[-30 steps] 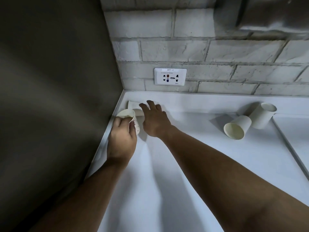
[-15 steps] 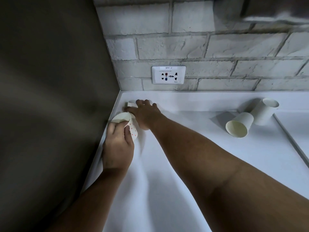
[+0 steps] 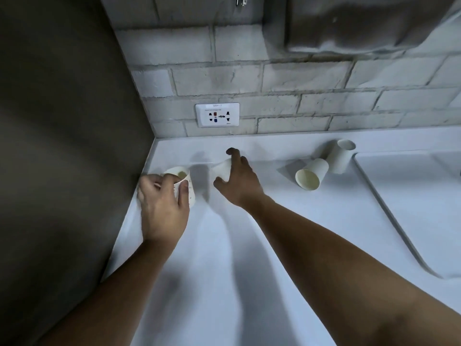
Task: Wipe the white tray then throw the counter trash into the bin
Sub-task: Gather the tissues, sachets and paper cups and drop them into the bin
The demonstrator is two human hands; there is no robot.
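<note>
Head camera looks down on a white surface that ends at a pale brick wall, with a dark panel closing the left side. A white wall socket sits low on the bricks.

Near the left corner, the left grip holds a spotted cup, a paper cup with small red dots. The fingers and thumb are curled around its side and press the rim a little out of round. The mouth of the cup faces up and slightly toward the wall.

Just beside it to the right, the right grip holds a plain white cup. The thumb is under the cup and the fingers are bent over its top, so the cup is pinched between them, tilted, with its wider end toward the left. I cannot tell if it touches the surface.

Further right, well apart from both hands, a third cup lies on its side with the open mouth toward the camera. A fourth cup is touching it from behind, and I cannot tell whether this one stands or leans.

Right next to these two cups, the white tray lies on the surface at the right edge of the view, with its raised rim running diagonally.
</note>
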